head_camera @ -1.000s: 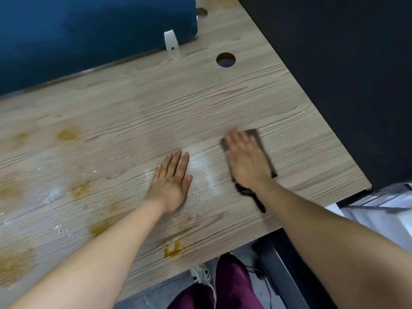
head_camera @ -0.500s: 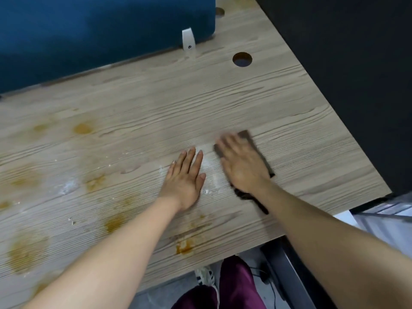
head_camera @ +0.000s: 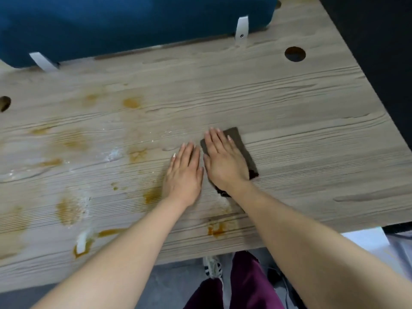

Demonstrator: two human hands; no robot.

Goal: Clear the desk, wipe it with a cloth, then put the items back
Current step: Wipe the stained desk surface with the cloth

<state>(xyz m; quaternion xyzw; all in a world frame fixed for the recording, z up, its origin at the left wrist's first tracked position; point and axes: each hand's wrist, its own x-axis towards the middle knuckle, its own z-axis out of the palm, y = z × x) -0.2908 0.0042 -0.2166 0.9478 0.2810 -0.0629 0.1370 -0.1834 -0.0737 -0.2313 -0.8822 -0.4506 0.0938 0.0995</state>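
A dark brown cloth (head_camera: 239, 141) lies flat on the wooden desk (head_camera: 289, 130), right of centre. My right hand (head_camera: 224, 162) presses on it with straight fingers and covers most of it. My left hand (head_camera: 184, 175) rests flat on the bare wood right beside it, fingers straight, almost touching my right hand. Brown stains (head_camera: 71, 141) and white smears (head_camera: 113, 153) mark the left half of the desk. A small brown stain (head_camera: 215, 229) sits near the front edge.
A blue divider panel (head_camera: 133, 21) with white brackets (head_camera: 242, 26) runs along the back of the desk. Round cable holes (head_camera: 295, 54) sit at the back right and far left. The desk's right edge meets a dark wall. My legs show below the front edge.
My right hand has slid the cloth to the left, up against my left hand. The view has swung left, showing more of the stained left half.
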